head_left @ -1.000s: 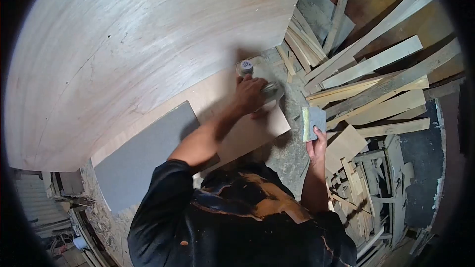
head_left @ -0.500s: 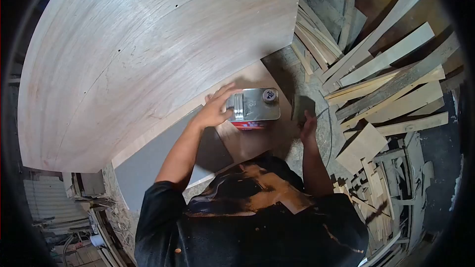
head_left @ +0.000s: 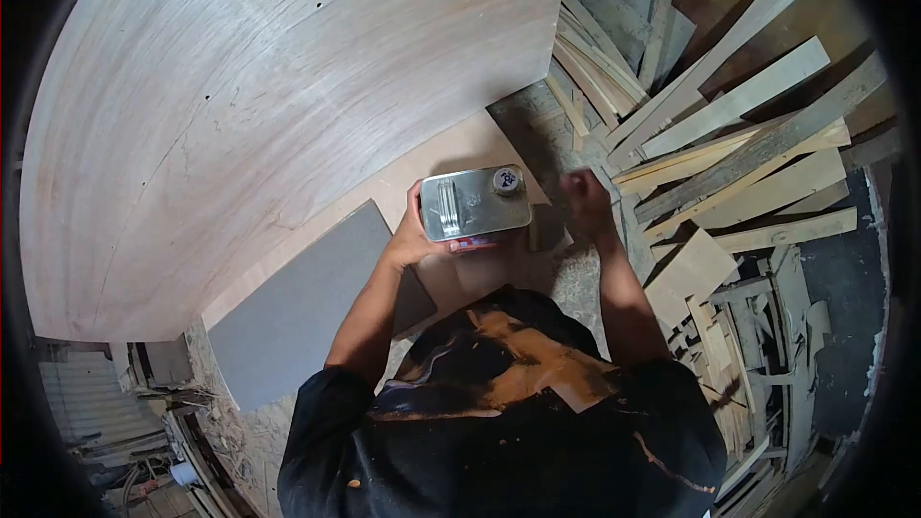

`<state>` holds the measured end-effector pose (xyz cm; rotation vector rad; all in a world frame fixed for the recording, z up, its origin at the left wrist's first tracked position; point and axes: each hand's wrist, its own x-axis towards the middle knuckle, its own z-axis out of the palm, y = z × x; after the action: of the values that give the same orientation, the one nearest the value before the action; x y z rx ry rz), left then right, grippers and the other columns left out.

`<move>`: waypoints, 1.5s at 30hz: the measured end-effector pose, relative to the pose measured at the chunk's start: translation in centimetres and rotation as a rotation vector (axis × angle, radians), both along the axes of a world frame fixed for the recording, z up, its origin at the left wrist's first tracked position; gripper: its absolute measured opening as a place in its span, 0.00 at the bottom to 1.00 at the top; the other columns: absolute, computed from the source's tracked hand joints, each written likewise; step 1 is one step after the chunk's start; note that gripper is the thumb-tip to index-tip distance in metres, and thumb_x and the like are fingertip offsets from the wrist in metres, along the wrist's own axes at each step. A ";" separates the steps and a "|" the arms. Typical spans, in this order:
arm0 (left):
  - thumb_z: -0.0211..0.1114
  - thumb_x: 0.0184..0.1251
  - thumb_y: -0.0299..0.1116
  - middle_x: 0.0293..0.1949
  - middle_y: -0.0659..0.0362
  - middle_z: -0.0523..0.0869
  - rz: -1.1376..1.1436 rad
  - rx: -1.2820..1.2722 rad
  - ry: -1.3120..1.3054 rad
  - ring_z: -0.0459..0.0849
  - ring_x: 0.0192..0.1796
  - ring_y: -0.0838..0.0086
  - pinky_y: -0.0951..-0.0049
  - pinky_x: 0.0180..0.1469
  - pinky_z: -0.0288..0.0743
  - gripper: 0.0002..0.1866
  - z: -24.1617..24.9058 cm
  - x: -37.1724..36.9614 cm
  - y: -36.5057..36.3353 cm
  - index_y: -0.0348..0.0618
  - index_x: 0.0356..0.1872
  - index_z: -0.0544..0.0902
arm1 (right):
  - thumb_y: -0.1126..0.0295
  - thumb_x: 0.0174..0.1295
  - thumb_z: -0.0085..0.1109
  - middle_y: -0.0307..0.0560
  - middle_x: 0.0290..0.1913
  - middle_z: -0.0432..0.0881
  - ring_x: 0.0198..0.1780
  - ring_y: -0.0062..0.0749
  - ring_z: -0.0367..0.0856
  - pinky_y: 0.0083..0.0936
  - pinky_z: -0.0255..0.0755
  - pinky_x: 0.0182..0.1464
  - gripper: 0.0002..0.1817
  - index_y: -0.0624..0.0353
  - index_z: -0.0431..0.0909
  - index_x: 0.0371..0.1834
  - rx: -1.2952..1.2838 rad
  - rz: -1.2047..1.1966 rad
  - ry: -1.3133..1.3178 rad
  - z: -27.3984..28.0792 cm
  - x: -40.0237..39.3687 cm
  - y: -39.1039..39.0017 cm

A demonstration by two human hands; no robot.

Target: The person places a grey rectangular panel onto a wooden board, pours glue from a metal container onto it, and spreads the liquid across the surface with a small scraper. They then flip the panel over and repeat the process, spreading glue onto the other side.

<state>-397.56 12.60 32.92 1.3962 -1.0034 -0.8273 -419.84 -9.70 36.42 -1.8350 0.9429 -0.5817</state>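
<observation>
My left hand (head_left: pixel 411 233) grips the left end of a flat rectangular metal can (head_left: pixel 470 203), held level above a small plywood piece (head_left: pixel 451 278). The can has a folded handle on top and a round screw cap (head_left: pixel 506 179) at its right corner. My right hand (head_left: pixel 585 200) is blurred, just right of the cap and not touching the can; nothing shows in it. A dark grey block (head_left: pixel 547 227) lies on the plywood piece, below the can's right end and beside my right wrist.
A large plywood sheet (head_left: pixel 269 105) fills the upper left. A grey panel (head_left: pixel 297 317) lies at lower left beside the small plywood piece. Several wood offcuts and slats (head_left: pixel 739 153) are heaped on the right. Sawdust covers the floor (head_left: pixel 566 278).
My left hand has lifted the can off the board and brought it closer. My right hand has let go of the grey block, which now lies on the plywood, and has risen toward the cap.
</observation>
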 end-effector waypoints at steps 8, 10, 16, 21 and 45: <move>0.82 0.27 0.27 0.55 0.52 0.69 0.387 0.014 -0.242 0.72 0.57 0.66 0.69 0.61 0.66 0.57 1.0 -6.0 0.0 0.40 0.61 0.50 | 0.46 0.61 0.47 0.63 0.31 0.80 0.35 0.52 0.82 0.42 0.76 0.38 0.28 0.64 0.67 0.47 -0.722 0.460 0.481 3.6 7.9 2.9; 0.81 0.27 0.26 0.54 0.53 0.69 0.436 -0.062 -0.131 0.72 0.57 0.65 0.69 0.61 0.65 0.57 0.4 -6.8 0.1 0.40 0.62 0.51 | 0.46 0.61 0.47 0.62 0.28 0.80 0.34 0.51 0.82 0.42 0.76 0.36 0.27 0.63 0.68 0.46 -0.772 0.559 0.438 3.6 7.9 2.1; 0.82 0.25 0.34 0.56 0.52 0.70 0.345 -0.181 -0.125 0.69 0.60 0.66 0.67 0.64 0.61 0.58 5.2 -5.5 4.2 0.39 0.64 0.54 | 0.54 0.60 0.53 0.54 0.21 0.79 0.26 0.50 0.81 0.42 0.74 0.29 0.18 0.61 0.71 0.31 -0.872 0.815 0.235 9.2 6.9 3.5; 0.81 0.20 0.39 0.56 0.53 0.69 0.271 -0.207 -0.097 0.69 0.60 0.64 0.65 0.65 0.59 0.62 8.1 -3.7 8.0 0.38 0.65 0.54 | 0.58 0.58 0.59 0.48 0.17 0.77 0.20 0.44 0.80 0.35 0.73 0.23 0.16 0.60 0.71 0.27 -0.883 0.965 -0.043 12.3 6.6 5.9; 0.81 0.19 0.51 0.56 0.52 0.70 0.465 -0.185 0.044 0.71 0.61 0.63 0.62 0.63 0.64 0.64 10.5 -2.7 18.6 0.36 0.65 0.56 | 0.73 0.46 0.68 0.41 0.28 0.73 0.26 0.26 0.74 0.23 0.71 0.28 0.17 0.57 0.72 0.37 -0.349 1.100 -0.655 13.0 8.5 6.1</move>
<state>-400.28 31.18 43.38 1.3696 -0.6627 -0.4074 -411.31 -3.59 49.41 -1.9264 -0.6391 -0.5683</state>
